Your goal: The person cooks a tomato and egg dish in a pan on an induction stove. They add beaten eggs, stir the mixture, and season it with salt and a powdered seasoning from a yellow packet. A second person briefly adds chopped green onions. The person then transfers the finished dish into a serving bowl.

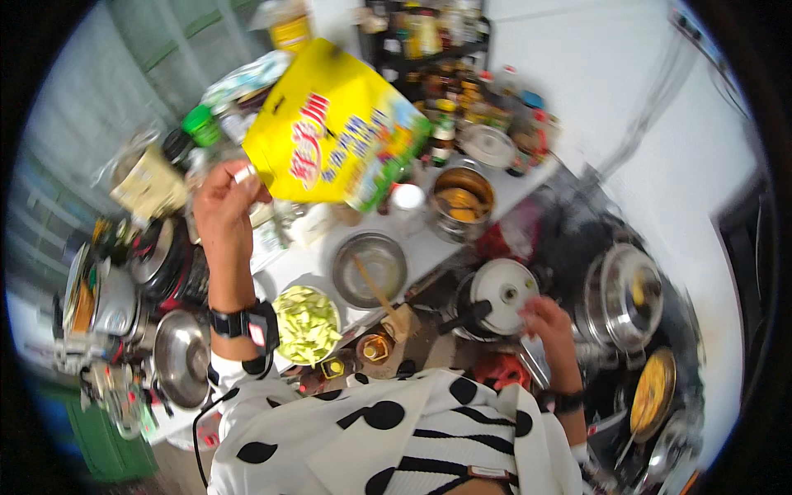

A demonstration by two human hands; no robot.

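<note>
My left hand (226, 195) grips the lower left corner of a yellow and green seasoning pouch (337, 127) that bears printed writing. The pouch is raised over the cluttered counter, and a small white patch shows at the fingertips. Over at the stove, my right hand (549, 322) hovers beside a pot with a white lid (504, 297); its blurred fingers look apart with nothing between them. Below the left hand, a bowl of cut pale-green vegetable pieces (306, 325) stands near a metal bowl (369, 270) with a wooden utensil (373, 284) in it.
A steel pot (463, 204) stands at the counter's back, below racked bottles (433, 31). On the stove side are a large lidded steamer pot (631, 300) and a pan of yellow food (654, 393). An empty steel basin (182, 359) lies at left.
</note>
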